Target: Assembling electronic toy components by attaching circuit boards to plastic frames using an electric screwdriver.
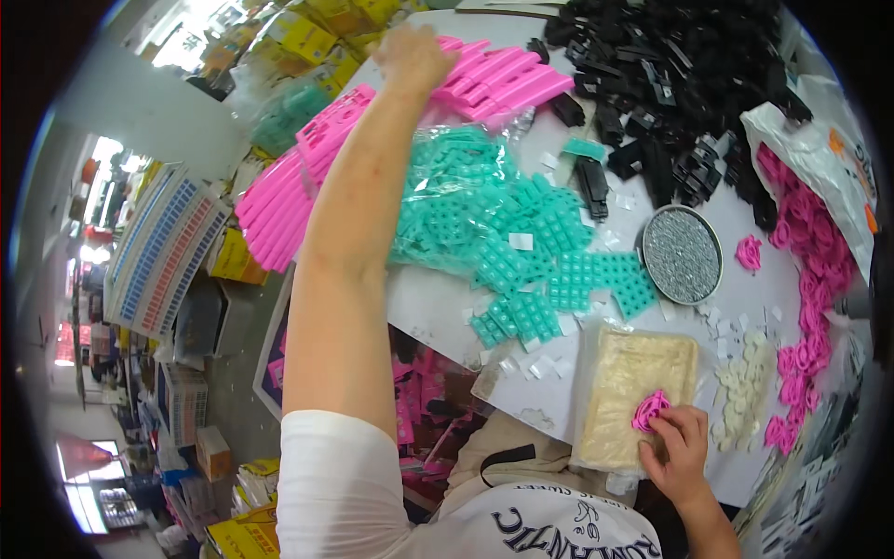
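My left arm stretches far forward. My left hand (414, 61) is at the far edge of the table, over long pink plastic parts (503, 82); its fingers are blurred and partly hidden. Near me, my right hand (680, 452) bends its fingers at a small pink looped plastic piece (650, 410), its fingertips on the lower edge. That piece rests on a yellowish slab (643, 359) wrapped in clear plastic. More pink parts (279, 210) lie fanned out left of my forearm. Teal button-like sheets (535, 252) lie in the middle, some in a clear bag (456, 186).
A round tin (682, 254) of small metal pieces stands right of the teal sheets. Black plastic parts (652, 84) are heaped at the back right. A white bag (805, 149) spills pink looped pieces (810, 279). Off-white bits (745, 391) lie beside the slab.
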`<state>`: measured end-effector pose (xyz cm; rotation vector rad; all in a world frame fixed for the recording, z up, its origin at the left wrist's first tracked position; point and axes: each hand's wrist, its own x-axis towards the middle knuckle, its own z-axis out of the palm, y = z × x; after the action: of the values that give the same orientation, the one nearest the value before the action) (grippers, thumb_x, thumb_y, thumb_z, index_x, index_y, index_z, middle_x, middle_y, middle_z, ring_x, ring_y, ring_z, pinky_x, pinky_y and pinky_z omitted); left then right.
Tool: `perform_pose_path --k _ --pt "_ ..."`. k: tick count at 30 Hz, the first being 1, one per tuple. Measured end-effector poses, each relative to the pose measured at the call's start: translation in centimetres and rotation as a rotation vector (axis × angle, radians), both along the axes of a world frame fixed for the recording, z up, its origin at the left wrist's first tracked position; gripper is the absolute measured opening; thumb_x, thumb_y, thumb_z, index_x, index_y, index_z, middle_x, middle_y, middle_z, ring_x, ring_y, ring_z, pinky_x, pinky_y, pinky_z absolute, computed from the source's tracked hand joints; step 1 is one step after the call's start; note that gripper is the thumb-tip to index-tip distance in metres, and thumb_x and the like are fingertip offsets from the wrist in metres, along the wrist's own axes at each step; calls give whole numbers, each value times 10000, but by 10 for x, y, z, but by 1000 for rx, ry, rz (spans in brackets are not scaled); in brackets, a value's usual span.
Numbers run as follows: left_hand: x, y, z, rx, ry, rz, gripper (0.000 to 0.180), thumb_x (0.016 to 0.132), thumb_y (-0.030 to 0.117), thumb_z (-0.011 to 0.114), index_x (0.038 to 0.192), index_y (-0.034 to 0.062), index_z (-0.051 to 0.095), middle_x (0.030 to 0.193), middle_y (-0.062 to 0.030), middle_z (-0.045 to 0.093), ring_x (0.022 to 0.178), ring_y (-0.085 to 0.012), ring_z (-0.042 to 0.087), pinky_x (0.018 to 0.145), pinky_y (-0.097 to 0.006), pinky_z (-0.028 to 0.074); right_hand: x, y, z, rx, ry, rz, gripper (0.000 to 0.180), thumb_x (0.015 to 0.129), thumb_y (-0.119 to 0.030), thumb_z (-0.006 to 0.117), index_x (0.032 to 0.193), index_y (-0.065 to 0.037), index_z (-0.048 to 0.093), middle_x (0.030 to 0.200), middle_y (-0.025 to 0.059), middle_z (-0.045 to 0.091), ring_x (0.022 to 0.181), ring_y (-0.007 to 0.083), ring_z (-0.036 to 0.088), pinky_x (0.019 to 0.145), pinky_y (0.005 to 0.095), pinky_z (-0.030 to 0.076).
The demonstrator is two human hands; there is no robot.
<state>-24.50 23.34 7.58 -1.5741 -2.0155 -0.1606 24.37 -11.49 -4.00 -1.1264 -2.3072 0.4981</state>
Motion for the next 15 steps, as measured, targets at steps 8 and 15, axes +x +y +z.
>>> perform_pose_path --k 8,15 --pt "-226 -43 -5 -632 -633 184 1476 582 782 797 1599 -39 113 1619 -291 254 1542 -365 184 1240 -447 216 -5 -3 -5 -21 17 34 379 660 -105 791 1021 -39 695 1080 128 621 990 348 559 838 445 491" --pt "-200 -47 11 -567 -414 -43 1403 590 664 875 1598 14 149 1551 -276 355 1452 -389 354 1197 -485 306 3 -1 -10 67 5 -11 402 653 -124 797 1036 -77 685 1102 110 631 981 334 580 843 449 493"
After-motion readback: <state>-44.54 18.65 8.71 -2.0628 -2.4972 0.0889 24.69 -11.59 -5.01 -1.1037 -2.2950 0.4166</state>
